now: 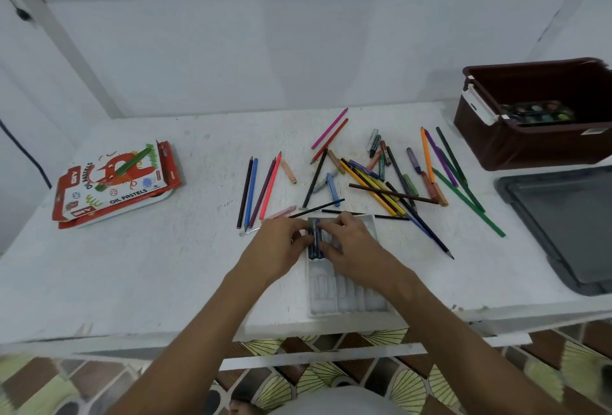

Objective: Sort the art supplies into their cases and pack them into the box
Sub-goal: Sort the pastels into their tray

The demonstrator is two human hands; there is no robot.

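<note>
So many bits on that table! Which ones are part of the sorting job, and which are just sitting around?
Part of the job:
- white tray under both hands
- dark pastels
- loose pencils and pastels
- oil pastels carton
- brown box holding a paint palette
- left hand, right hand

Just lying about:
- grey lid
- black cable

The tabletop (pixel 165 265) looked matt white and rough, its paint scuffed; the oil pastel case (pixel 132 189) was printed glossy cardboard, the slotted tray (pixel 347 295) pale moulded plastic, the brown box (pixel 530 146) and grey lid (pixel 563 225) smooth plastic
</note>
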